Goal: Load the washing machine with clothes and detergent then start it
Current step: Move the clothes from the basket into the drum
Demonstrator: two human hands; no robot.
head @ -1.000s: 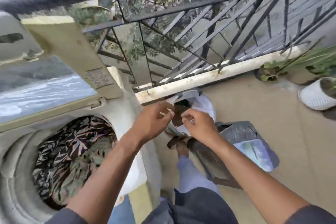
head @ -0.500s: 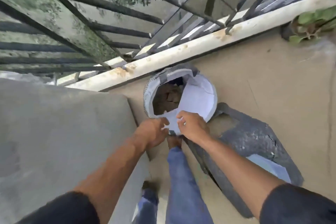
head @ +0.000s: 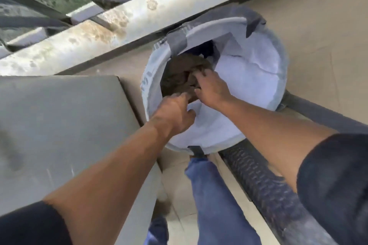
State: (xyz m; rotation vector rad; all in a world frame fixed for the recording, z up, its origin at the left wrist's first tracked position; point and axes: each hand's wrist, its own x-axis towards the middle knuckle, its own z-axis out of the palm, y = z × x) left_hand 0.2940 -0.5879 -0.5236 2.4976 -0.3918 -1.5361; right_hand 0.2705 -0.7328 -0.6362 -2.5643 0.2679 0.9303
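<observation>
A white laundry bag [head: 247, 85] with grey handles stands open on the floor by the ledge. Inside it lies a brown garment [head: 179, 73], with something dark blue behind it. My right hand [head: 212, 88] reaches into the bag, and its fingers curl into the brown garment. My left hand [head: 175, 114] is at the bag's near rim; its fingertips touch the edge of the brown garment, with the thumb apart over the white lining. The washing machine [head: 63, 125] shows only as a grey flat side at the left; its drum is out of view.
A stained pale ledge [head: 139, 12] with a dark metal railing [head: 49, 8] runs behind the bag. A dark textured mat or cover [head: 264, 183] lies on the tan floor at the right. My leg in blue jeans [head: 215, 201] stands between the machine and the mat.
The view has dropped from the open drum to the bag. Both hands have gone from the bag's near rim into it, onto the brown garment.
</observation>
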